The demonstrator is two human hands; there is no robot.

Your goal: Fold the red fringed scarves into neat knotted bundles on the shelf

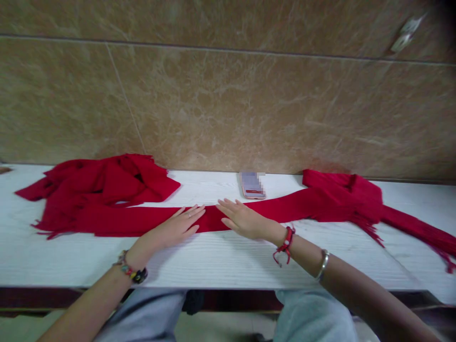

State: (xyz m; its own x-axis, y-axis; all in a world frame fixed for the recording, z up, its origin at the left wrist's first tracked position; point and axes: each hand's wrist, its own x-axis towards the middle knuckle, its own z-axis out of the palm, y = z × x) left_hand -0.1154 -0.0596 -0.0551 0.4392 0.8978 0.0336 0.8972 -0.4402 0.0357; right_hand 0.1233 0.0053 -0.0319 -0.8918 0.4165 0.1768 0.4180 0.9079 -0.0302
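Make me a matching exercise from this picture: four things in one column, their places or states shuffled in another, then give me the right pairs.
Column one
1. Phone
2. Left hand
3. Right hand
4. Crumpled red cloth

Column two
A. Fingers spread over the long red strip, with a ring on one
B. In a loose heap, toward the left side of the picture
C. Lying between the long red strip and the tiled wall
D. Palm down at the long red strip, with a red bracelet at the wrist

Right pairs: 1-C; 2-A; 3-D; 4-B
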